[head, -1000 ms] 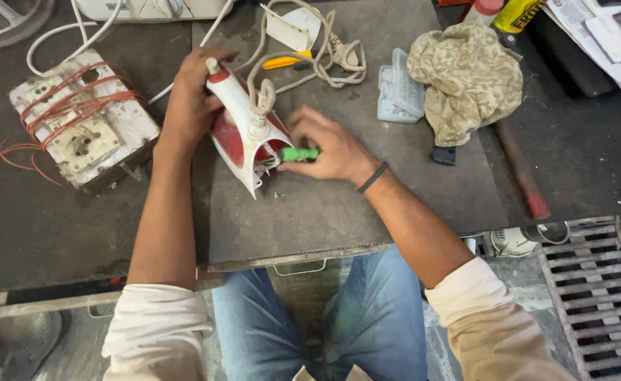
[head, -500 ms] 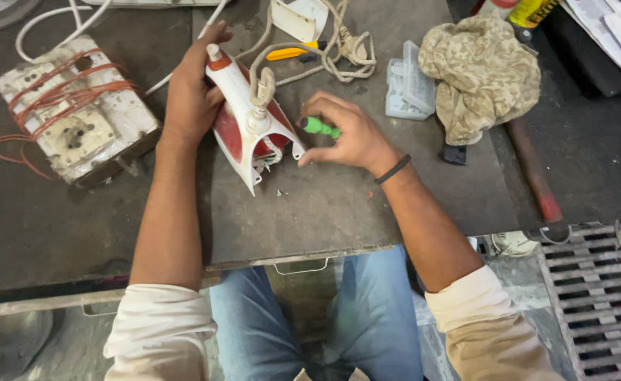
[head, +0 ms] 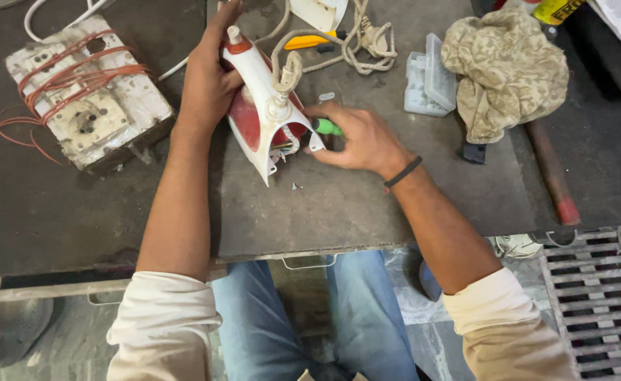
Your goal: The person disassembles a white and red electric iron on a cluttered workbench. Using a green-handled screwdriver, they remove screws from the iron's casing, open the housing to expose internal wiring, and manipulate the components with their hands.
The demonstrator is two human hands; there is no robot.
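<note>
A white and red clothes iron (head: 261,106) lies on its side on the dark metal worktable (head: 338,212), its rear end open toward me. My left hand (head: 208,77) clasps the iron's body from the left and holds it steady. My right hand (head: 360,137) grips a green-handled screwdriver (head: 326,127) whose tip points into the iron's open rear. The iron's braided cord (head: 356,49) loops away behind it. A small screw (head: 295,187) lies loose on the table just below the iron.
A battered white box wound with red wire (head: 88,95) sits at the left. A clear plastic case (head: 427,77), a crumpled beige rag (head: 508,70), a red-tipped bar (head: 550,169) and a yellow-handled tool (head: 310,41) lie at the back and right. A floor grate (head: 592,296) lies below right.
My right hand has brought the green screwdriver closer into the iron's rear end. The left hand keeps its hold on the iron; the view has shifted slightly.
</note>
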